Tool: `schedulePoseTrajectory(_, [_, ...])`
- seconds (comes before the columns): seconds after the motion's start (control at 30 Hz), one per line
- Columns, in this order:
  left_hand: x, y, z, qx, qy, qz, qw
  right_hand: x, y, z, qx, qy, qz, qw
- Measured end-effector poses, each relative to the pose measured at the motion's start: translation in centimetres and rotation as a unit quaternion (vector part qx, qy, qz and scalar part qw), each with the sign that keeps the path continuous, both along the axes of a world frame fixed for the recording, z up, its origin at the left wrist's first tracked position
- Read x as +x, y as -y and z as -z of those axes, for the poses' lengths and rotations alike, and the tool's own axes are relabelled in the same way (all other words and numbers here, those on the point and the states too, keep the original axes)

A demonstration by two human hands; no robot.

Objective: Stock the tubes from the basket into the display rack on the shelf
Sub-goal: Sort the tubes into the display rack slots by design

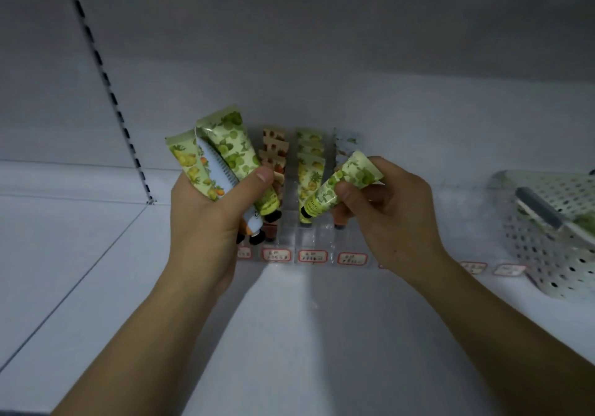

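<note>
green and yellow printed plastic tubes fill the left hand (206, 222), which grips a fanned bunch of three (219, 158) — crimped ends up toward 12 o'clock, black caps down by the palm, thumb pressed across their fronts. the right hand (386, 209) pinches a single green grape-patterned tube (341, 183) between thumb and curled fingers, tilted with its black cap toward 7 o'clock and its flat end toward 1 o'clock. behind both hands, at 12 o'clock from them, sits the clear plastic display rack (306, 238) on the white shelf (289, 335), its lanes holding a brown-patterned row (273, 148), a yellow-green row (309, 154) and a pale row (346, 142) partly hidden. small red-bordered price labels (312, 256) line the rack's front edge. at 3 o'clock — well apart from the rack — stands the white perforated plastic basket (553, 261) with a grey handle.
</note>
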State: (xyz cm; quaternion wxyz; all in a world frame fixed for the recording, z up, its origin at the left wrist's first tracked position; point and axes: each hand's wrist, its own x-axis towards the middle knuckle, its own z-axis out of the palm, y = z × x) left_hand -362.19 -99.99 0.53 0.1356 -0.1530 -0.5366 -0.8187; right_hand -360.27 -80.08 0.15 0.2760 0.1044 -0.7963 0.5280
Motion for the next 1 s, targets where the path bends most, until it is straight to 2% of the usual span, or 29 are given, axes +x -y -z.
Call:
schedulePoseTrajectory(0.13, [0.1, 0.2, -0.3, 0.033, -0.013, 0.020, 0.999, -0.7, 0.7, -0.1, 0.100, -0.021, 0.047, 0.994])
schedulePoseTrajectory(0.23, [0.1, 0.3, -0.3, 0.041, -0.019, 0.033, 0.998, -1.4, 1.3, -1.3, 0.193, -0.057, 0.094, 0.975])
schedulePoseTrajectory(0.4, [0.0, 0.4, -0.2, 0.041, -0.013, 0.033, 0.999, -2.0, 2.0, -3.5, 0.276, -0.030, 0.080, 0.957])
schedulePoseTrajectory(0.53, [-0.1, 0.3, -0.1, 0.042, -0.011, 0.035, 0.998, -2.2, 1.6, -3.9, 0.276, -0.022, 0.075, 0.958])
schedulePoseTrajectory(0.67, [-0.2, 0.4, -0.1, 0.042, -0.014, 0.036, 0.998, -2.1, 1.9, -3.1, 0.277, -0.059, 0.068, 0.957])
schedulePoseTrajectory(0.83, [-0.2, 0.2, 0.2, 0.022, -0.030, 0.039, 0.999, -1.8, 2.4, -1.3, 0.254, -0.040, 0.079, 0.963])
schedulePoseTrajectory(1.0, [0.0, -0.2, 0.6, -0.018, -0.047, 0.041, 0.998, -1.6, 2.1, -0.3, 0.246, -0.111, 0.105, 0.957])
